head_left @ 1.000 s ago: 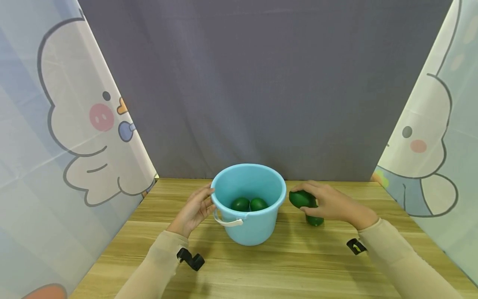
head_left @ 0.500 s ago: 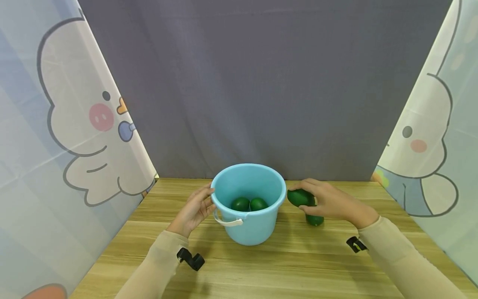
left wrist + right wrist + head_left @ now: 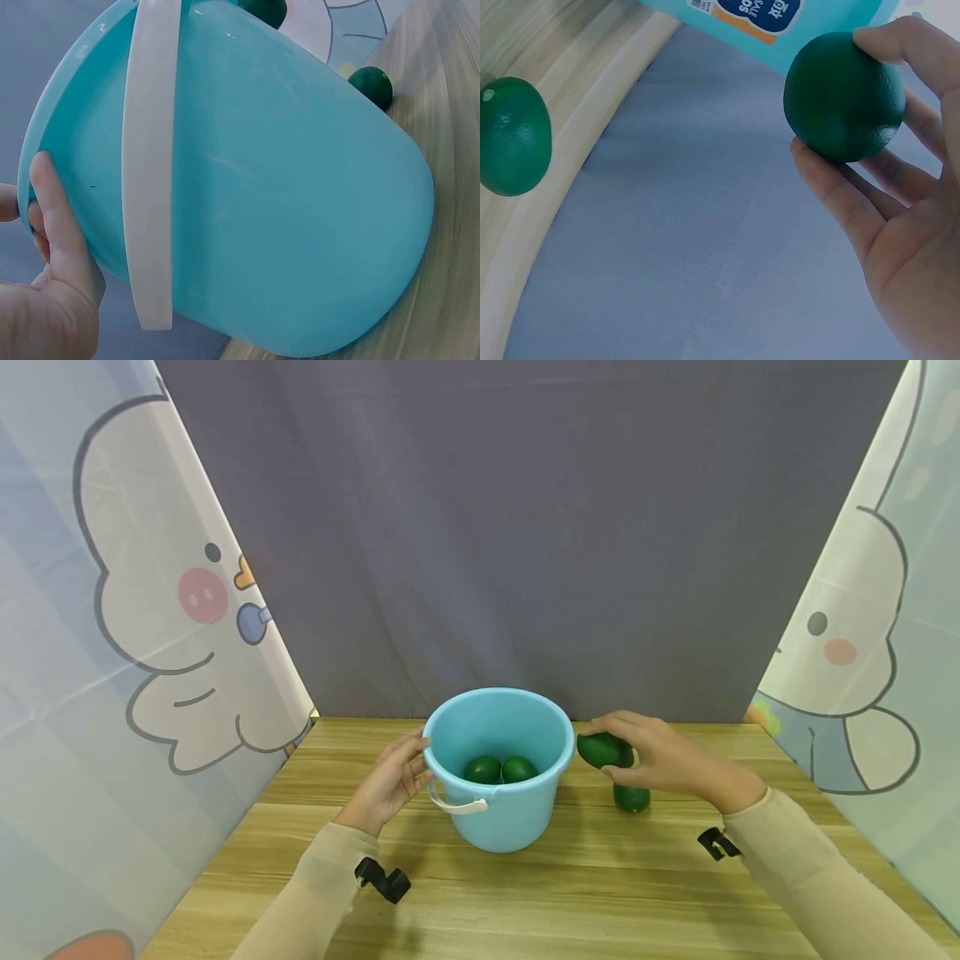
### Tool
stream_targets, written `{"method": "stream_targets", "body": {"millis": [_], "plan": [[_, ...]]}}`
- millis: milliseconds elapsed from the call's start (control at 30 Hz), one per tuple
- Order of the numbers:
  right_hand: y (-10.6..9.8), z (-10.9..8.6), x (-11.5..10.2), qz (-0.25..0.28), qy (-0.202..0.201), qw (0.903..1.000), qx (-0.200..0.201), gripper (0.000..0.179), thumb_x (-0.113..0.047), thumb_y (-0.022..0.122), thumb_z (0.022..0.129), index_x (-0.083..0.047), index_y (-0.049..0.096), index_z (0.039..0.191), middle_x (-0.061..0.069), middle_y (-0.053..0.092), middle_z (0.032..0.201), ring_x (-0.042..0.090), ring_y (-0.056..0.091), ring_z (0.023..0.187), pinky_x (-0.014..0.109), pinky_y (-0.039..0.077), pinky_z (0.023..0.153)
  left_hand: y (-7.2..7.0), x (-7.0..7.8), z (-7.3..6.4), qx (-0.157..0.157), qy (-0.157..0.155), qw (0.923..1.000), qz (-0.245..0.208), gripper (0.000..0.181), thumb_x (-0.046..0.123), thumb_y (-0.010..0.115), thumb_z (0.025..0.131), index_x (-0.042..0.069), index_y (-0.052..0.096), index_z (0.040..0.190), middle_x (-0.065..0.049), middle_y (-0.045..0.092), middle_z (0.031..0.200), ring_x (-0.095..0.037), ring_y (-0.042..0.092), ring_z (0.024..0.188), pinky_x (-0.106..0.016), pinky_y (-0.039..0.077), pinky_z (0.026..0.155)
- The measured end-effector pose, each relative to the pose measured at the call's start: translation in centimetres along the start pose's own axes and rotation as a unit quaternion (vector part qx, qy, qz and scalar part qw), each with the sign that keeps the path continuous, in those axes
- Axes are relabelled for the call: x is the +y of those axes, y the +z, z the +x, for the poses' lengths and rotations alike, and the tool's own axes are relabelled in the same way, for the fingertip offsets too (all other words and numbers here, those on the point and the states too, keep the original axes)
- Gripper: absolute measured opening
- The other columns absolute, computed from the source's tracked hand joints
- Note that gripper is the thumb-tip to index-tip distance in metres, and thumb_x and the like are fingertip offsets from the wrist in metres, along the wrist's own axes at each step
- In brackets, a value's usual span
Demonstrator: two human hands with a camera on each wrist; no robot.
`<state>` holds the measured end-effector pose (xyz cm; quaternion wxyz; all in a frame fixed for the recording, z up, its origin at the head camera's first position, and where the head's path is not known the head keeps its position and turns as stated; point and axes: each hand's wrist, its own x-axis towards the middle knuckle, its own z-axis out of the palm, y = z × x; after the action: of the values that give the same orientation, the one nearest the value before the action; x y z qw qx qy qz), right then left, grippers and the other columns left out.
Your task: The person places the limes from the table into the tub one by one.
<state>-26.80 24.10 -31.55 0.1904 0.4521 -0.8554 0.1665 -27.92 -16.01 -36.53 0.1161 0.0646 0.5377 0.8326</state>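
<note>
A light blue bucket (image 3: 498, 822) stands upright on the table with two dark green avocados (image 3: 482, 770) lying inside. My left hand (image 3: 390, 785) holds its rim at the left side; in the left wrist view the thumb (image 3: 58, 206) lies along the outer wall under the rim. Just right of the bucket, my right hand (image 3: 660, 760) grips another avocado (image 3: 845, 97) between thumb and fingers, raised about level with the rim. Below that hand a further avocado (image 3: 632, 798) rests on the table.
The bucket's white handle (image 3: 459, 807) hangs down at its front left. Behind the wooden table (image 3: 510, 902) a grey curtain (image 3: 525, 543) hangs, and cartoon-printed cloths (image 3: 180, 610) flank both sides. Each wrist carries a black camera mount (image 3: 382, 880).
My right hand has risen slightly with its avocado, uncovering more of the one on the table. The left hand and the bucket have stayed put.
</note>
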Motion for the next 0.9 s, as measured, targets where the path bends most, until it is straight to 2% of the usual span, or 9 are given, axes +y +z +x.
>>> {"method": "stream_targets", "body": {"millis": [200,500,900], "plan": [[-0.7,0.5,0.0,-0.008,-0.009,0.9998,0.015,0.051,-0.009,0.082,0.079,-0.010,0.065,0.126,0.004,0.064,0.125,0.021,0.063,0.109,0.039,0.060,0.081,0.0,0.0,0.0,-0.004,0.003,1.0000,0.002,0.054,0.010,0.047,0.103,0.000,0.029,0.153,-0.008,0.046,0.116,-0.007,0.060,0.078,-0.013,0.055,0.063],[-1.5,1.0,-0.3,-0.004,0.014,0.9999,-0.009,0.048,-0.016,0.080,0.083,-0.012,0.063,0.129,-0.001,0.062,0.127,0.016,0.061,0.109,0.037,0.059,0.083,0.1,0.0,-0.1,-0.007,0.004,1.0000,0.000,0.054,0.010,0.046,0.104,0.000,0.028,0.154,-0.009,0.046,0.117,-0.006,0.061,0.078,-0.013,0.055,0.063],[-1.8,1.3,-0.4,-0.014,0.015,0.9997,-0.011,0.050,-0.018,0.080,0.084,-0.014,0.063,0.130,0.003,0.060,0.131,0.022,0.061,0.116,0.040,0.059,0.087,0.1,0.0,0.0,-0.002,0.000,1.0000,0.001,0.056,0.010,0.047,0.104,0.001,0.027,0.155,-0.010,0.046,0.118,-0.007,0.061,0.078,-0.013,0.055,0.063]]}}
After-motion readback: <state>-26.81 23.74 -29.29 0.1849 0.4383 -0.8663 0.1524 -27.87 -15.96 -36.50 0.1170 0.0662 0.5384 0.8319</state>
